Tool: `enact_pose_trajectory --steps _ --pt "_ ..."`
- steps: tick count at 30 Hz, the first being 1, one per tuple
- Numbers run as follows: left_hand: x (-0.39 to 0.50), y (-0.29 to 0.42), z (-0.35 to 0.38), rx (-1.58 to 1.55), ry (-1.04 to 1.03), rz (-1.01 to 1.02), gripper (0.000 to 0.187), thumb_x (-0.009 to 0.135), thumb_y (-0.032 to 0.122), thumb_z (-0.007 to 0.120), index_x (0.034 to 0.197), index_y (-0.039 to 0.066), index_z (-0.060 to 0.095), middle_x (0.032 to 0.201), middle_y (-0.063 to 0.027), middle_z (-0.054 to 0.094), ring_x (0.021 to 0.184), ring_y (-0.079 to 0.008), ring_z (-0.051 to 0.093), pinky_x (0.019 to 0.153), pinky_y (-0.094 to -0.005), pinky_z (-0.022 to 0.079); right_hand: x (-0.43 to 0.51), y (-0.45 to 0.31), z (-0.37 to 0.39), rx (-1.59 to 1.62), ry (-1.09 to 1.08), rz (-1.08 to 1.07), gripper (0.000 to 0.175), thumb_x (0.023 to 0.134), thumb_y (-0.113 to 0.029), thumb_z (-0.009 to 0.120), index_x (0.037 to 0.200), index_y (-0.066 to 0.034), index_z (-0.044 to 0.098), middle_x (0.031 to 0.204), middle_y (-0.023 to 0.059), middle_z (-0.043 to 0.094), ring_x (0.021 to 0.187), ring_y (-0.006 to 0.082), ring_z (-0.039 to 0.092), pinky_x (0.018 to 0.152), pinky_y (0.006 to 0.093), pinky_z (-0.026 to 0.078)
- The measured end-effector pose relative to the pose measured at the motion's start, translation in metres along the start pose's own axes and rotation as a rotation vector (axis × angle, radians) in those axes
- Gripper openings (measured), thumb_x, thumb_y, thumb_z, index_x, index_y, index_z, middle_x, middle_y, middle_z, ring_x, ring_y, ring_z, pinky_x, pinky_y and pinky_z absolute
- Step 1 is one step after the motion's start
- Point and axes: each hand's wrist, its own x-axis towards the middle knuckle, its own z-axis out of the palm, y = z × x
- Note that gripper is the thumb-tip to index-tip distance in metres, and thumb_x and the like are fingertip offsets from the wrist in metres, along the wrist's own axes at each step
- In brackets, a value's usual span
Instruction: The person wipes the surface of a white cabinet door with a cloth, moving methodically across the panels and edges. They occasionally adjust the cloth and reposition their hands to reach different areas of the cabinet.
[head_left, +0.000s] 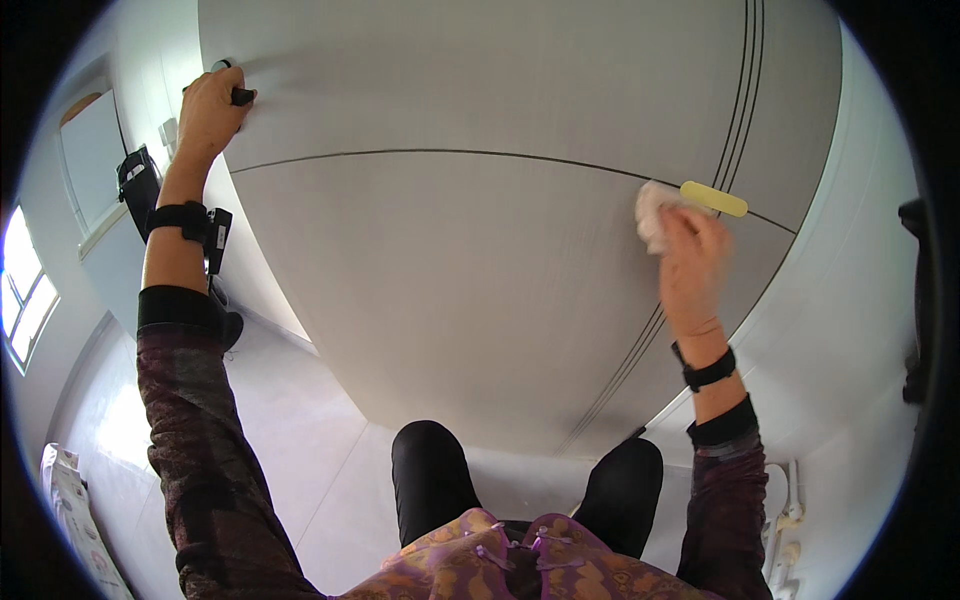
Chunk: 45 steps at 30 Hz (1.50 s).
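Observation:
Before me is a light grey door (450, 247) with dark groove lines across and down its face. My left hand (210, 112) is wrapped around the black door handle (242, 97) near the door's left edge. On the right, my right hand (690, 247), slightly blurred, presses a crumpled white cloth (654, 214) to the door's surface. A pale yellow rounded strip (714, 199) lies on the door just above those fingers, over the crossing of the grooves. The cloth's far side is partly hidden by my hand.
White wall (832, 300) runs along the right, with a dark object (916, 300) at the rim. White pipes (787, 517) stand low on the right. At left are a window (22, 292), pale floor tiles (330, 457) and a printed package (79, 525).

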Motion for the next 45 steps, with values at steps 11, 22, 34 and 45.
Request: enact_pose_trajectory --steps 11,22,34,45 --pt "0.0 -0.006 0.005 -0.005 0.001 -0.001 0.027 0.079 0.018 0.074 0.077 0.003 0.053 0.073 -0.0139 0.06 0.075 -0.0343 0.057 0.069 -0.0438 0.045 0.019 -0.01 -0.007 -0.013 0.112 -0.035 0.035 0.074 0.002 0.063 0.108 -0.0064 0.068 0.104 0.0029 0.06 0.095 0.0252 0.056 0.082 0.0376 0.043" --pt "-0.001 -0.005 0.005 -0.009 0.034 0.016 0.026 0.077 0.017 0.075 0.075 0.003 0.053 0.072 -0.0148 0.061 0.074 -0.0356 0.058 0.069 -0.0447 0.045 -0.049 -0.049 0.021 0.15 -0.198 -0.199 0.031 0.078 -0.013 0.063 0.108 -0.0091 0.063 0.101 0.0022 0.059 0.093 0.0229 0.056 0.081 0.0388 0.045" --pt "-0.001 -0.005 0.006 0.01 0.032 0.012 0.026 0.076 0.017 0.075 0.075 0.003 0.054 0.074 -0.0139 0.062 0.077 -0.0351 0.058 0.072 -0.0446 0.045 -0.124 -0.056 0.019 0.188 -0.347 -0.299 0.024 0.08 -0.018 0.062 0.104 -0.0127 0.064 0.099 -0.0014 0.058 0.096 0.0183 0.056 0.087 0.0381 0.043" --pt "0.0 -0.001 0.001 0.011 -0.034 -0.059 0.021 0.076 0.015 0.074 0.076 0.003 0.056 0.077 -0.0146 0.063 0.082 -0.0343 0.059 0.077 -0.0443 0.046 0.034 -0.022 0.01 0.028 0.138 -0.106 0.023 0.079 -0.009 0.062 0.101 -0.0082 0.068 0.099 0.0025 0.06 0.088 0.0246 0.057 0.081 0.0389 0.042"
